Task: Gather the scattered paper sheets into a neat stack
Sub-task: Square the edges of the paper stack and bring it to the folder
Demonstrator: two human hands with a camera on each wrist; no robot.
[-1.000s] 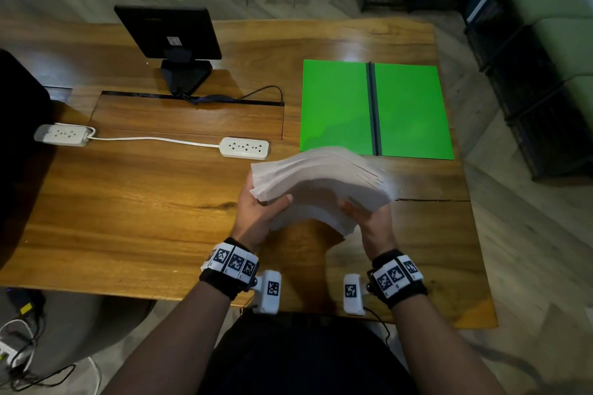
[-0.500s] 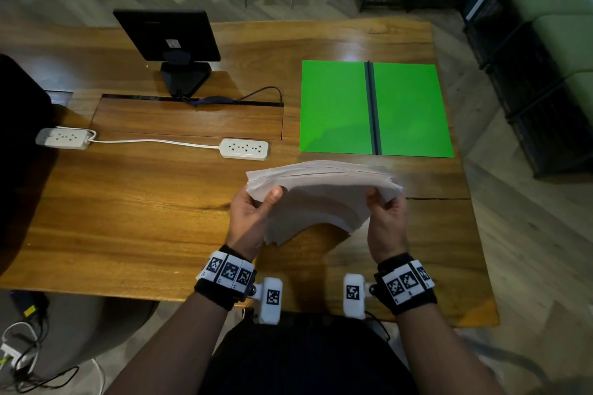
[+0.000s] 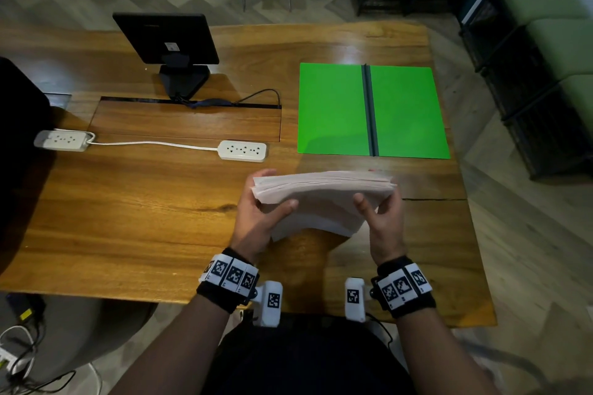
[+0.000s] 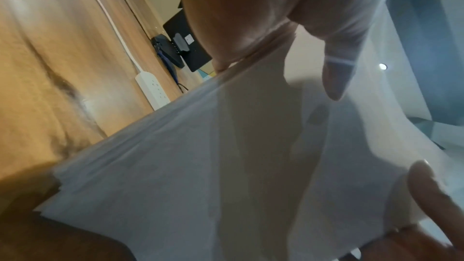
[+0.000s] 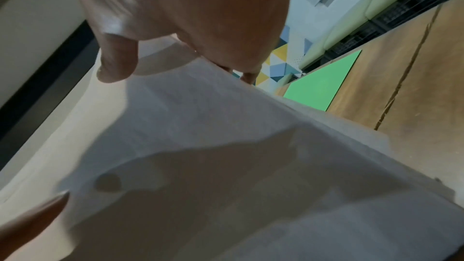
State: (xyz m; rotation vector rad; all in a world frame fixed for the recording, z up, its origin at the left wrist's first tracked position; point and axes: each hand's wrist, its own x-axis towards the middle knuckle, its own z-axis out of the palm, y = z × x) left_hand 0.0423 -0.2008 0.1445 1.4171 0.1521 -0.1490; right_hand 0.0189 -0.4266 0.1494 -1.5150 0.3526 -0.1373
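A thick stack of white paper sheets stands on edge above the wooden table, held between both hands near the front middle. My left hand grips the stack's left end, thumb on the near face. My right hand grips the right end, thumb on the near face. In the left wrist view the paper sheets fill the frame under my left hand. The right wrist view shows the paper sheets below my right hand. The sheets' top edges look nearly even.
An open green folder lies flat just beyond the stack at the right. Two white power strips joined by a cord lie to the left. A small black monitor stands at the back left. A crack runs in the table's right part.
The fanned, uneven sheets have been drawn together into a tighter upright stack. Both hands shifted to the stack's two ends and lowered it slightly toward the table.
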